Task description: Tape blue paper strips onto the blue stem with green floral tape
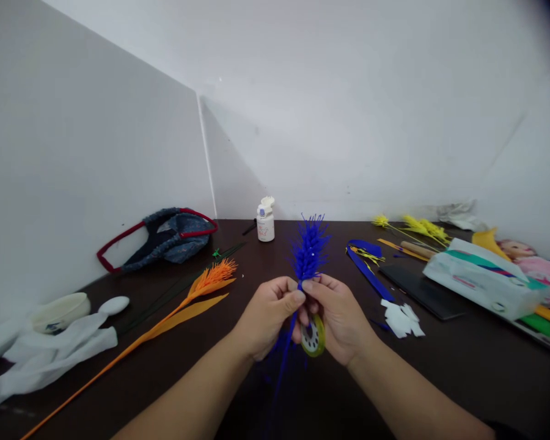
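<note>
Left fingers [291, 300]: pinched together, thumb on top, on the blue stalk just under its head.
Right fingers [312, 289]: also clamped there, thumb and index closed on the neck of the stalk beside the left thumb; lower fingers curl behind.
Blue wheat-ear stalk [309, 252]: held in front of the person, near the middle of the view, bristly head up, thin stem slanting down and a little left between the forearms; its lower end fades into the dark.
Tape roll [319, 340]: yellowish ring with a pale, hole-pierced core, hanging just under the right fingers, against that hand.
Surface [486, 366]: dark brown, running back to the pale wall [330, 122].
Orange wheat-ear stalk [214, 276]: lying to the left, head pointing away, long stem reaching the lower edge.
White bottle [266, 230]: upright near the wall, behind the hands.
Denim piece [169, 244]: red-edged, back left.
Bowl [62, 308]: off-white, far left, near a crumpled white sheet [59, 354].
Blue strip [369, 272]: lying right of the hands, beside a black slab [419, 291].
White scraps [401, 318]: at the strip's near end.
Yellow wheat ears [424, 227]: back right.
Striped packet [481, 281]: pale plastic, right, with a pink doll [543, 275] behind it.
</note>
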`<state>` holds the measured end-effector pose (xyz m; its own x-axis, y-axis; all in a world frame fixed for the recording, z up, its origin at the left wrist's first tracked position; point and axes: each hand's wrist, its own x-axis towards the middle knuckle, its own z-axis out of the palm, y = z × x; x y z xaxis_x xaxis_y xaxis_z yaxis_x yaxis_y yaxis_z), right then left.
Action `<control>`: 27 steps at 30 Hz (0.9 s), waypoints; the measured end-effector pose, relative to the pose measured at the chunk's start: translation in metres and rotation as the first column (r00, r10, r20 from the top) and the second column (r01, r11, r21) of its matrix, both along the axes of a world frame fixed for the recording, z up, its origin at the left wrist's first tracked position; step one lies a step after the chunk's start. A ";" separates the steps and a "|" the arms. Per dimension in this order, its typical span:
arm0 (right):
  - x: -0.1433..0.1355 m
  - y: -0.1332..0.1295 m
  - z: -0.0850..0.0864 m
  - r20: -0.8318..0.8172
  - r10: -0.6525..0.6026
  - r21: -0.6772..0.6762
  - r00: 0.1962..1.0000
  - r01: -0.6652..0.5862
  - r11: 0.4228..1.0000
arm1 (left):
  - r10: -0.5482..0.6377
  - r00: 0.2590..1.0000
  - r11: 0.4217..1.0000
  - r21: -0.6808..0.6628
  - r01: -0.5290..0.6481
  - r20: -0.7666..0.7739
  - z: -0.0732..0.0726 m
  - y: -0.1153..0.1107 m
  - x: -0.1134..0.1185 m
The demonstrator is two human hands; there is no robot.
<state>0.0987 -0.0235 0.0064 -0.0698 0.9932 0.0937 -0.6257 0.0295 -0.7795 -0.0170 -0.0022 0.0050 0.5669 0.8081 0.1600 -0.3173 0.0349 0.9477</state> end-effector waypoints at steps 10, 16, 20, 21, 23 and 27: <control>0.004 0.012 -0.005 0.263 -0.112 0.033 0.958 0.107 0.994 | 0.339 0.920 0.940 0.111 -0.323 -0.195 0.007 0.004 0.000; 0.011 0.011 -0.004 0.401 -0.088 0.093 0.912 0.056 0.994 | 0.399 0.893 0.916 0.126 -0.380 -0.208 0.008 0.010 -0.006; 0.010 0.006 -0.004 0.321 -0.013 0.042 0.947 0.000 0.999 | 0.447 0.880 0.893 0.141 -0.427 -0.161 0.009 0.014 -0.011; 0.011 0.004 -0.005 0.309 0.010 0.023 0.951 -0.018 1.000 | 0.455 0.880 0.888 0.146 -0.436 -0.140 0.010 0.015 -0.013; 0.012 0.003 -0.006 0.320 0.109 -0.013 0.941 -0.111 0.994 | 0.464 0.880 0.881 0.155 -0.447 -0.099 0.012 0.016 -0.017; 0.013 0.002 -0.010 0.421 0.221 0.034 0.880 -0.259 0.965 | 0.441 0.894 0.891 0.153 -0.427 -0.079 0.017 0.017 -0.021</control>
